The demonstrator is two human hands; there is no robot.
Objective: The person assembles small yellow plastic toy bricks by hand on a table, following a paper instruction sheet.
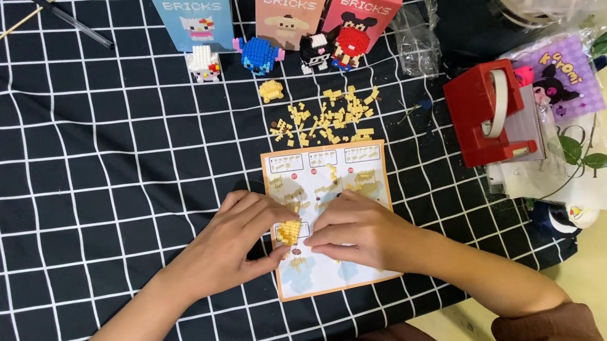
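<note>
Both forearms reach in from bottom edge. Left hand (230,241) and right hand (353,231) meet over white orange-bordered instruction sheet (339,273), fingertips pinching small yellow brick assembly (289,232) between them. Loose yellow bricks (324,117) lie scattered beyond sheet on black white-gridded cloth (82,187).

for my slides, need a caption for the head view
Left hand and right hand pinch a small yellow brick assembly over an instruction sheet on a black grid-patterned cloth.

Free passage: gridded black cloth (63,174) left of the instruction sheet (327,191). Obstacles: loose yellow bricks (324,118) and three boxes (278,2) ahead; red tape dispenser (489,115) right.
</note>
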